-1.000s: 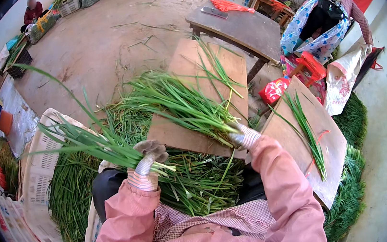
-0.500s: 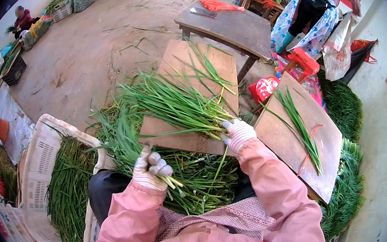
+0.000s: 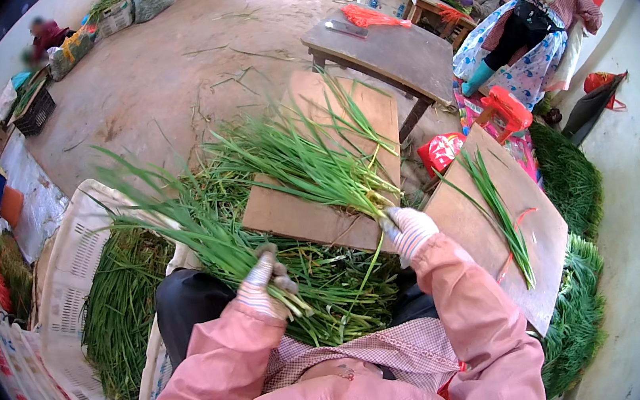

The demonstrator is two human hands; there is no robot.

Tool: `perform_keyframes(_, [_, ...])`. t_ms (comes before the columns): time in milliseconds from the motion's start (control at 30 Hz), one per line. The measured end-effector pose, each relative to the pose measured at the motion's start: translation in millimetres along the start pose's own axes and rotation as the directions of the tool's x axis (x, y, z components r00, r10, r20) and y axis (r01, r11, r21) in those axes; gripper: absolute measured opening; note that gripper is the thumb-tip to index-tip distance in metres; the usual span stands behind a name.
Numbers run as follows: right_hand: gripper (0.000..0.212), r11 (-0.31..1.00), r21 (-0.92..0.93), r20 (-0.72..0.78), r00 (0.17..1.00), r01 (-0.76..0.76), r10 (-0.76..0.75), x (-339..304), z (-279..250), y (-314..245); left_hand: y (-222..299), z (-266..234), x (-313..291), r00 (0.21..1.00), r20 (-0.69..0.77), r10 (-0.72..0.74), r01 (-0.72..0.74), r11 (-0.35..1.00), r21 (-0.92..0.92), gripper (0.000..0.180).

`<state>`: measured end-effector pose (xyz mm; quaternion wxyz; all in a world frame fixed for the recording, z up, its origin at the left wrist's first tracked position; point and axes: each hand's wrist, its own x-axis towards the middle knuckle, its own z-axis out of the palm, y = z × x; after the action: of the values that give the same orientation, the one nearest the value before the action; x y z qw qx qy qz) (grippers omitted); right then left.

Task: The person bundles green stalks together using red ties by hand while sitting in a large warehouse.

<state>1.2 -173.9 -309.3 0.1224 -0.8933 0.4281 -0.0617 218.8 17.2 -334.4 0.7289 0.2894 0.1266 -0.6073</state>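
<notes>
In striped work gloves, my left hand [image 3: 268, 282] is closed around a bunch of garlic chives [image 3: 200, 235]. Its pale stem ends poke out below the fist, and the long leaves fan to the upper left, partly blurred. My right hand [image 3: 410, 230] pinches stem ends at the near right edge of a loose heap of chives [image 3: 309, 173], which lies across a wooden board [image 3: 290, 216]. Below both hands, more chives [image 3: 348, 296] are piled in front of my lap. A second board [image 3: 527, 230] on the right carries a few chives and a thin red tie.
A white plastic crate [image 3: 68, 295] with chives stands at my left. Beyond the boards is a wooden table [image 3: 390, 51] with red ties [image 3: 373, 16] and a phone. A red stool [image 3: 507, 109] and stacked chives [image 3: 565, 178] are at right, near a bending person [image 3: 546, 20].
The bunch in my left hand has swung out, its leaves now spreading farther to the upper left. My right hand stays at the heap's stem ends. The person at right bends lower.
</notes>
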Motion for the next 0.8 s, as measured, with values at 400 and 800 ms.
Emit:
perform_keyframes(400, [0.039, 0.798, 0.6, 0.078, 0.989, 0.054, -0.126, -109.9, 60.6, -89.0, -36.0, -22.1, 16.7, 0.958, -0.264, -0.113, 0.24, 0.821, 0.519, 0.031])
perform_keyframes(800, [0.027, -0.212, 0.805, 0.58, 0.81, -0.554, 0.084, -73.2, 105.7, -87.5, -39.7, -23.4, 11.1, 0.984, -0.171, 0.043, 0.069, 0.798, 0.598, 0.02])
